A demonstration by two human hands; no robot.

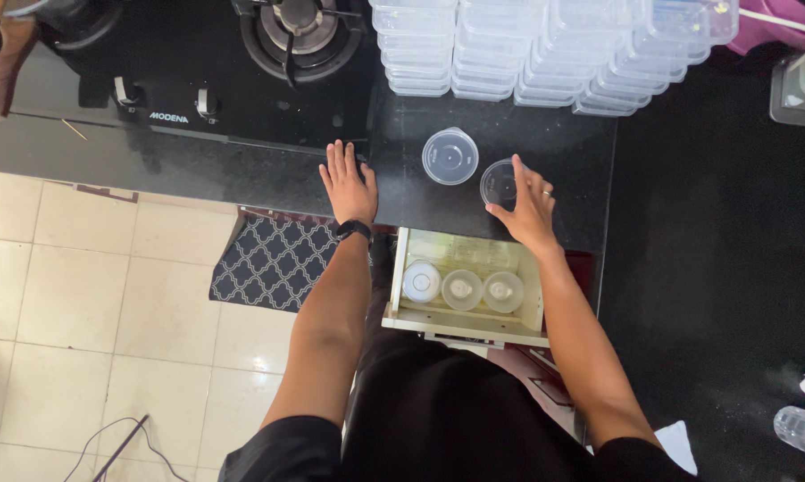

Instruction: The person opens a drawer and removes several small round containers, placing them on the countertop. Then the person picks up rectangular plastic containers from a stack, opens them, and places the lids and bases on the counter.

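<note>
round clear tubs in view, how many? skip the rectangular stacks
5. Two on the black counter: the lidded tub and the tub under the right hand. Three in the open drawer. More may be hidden deeper inside.

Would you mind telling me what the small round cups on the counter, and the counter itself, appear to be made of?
The two small round cups look like thin clear plastic: the dark top shows through them. The counter seems to be polished black stone, speckled and faintly reflective, though a laminate cannot be excluded. The right hand touches one cup.
</note>
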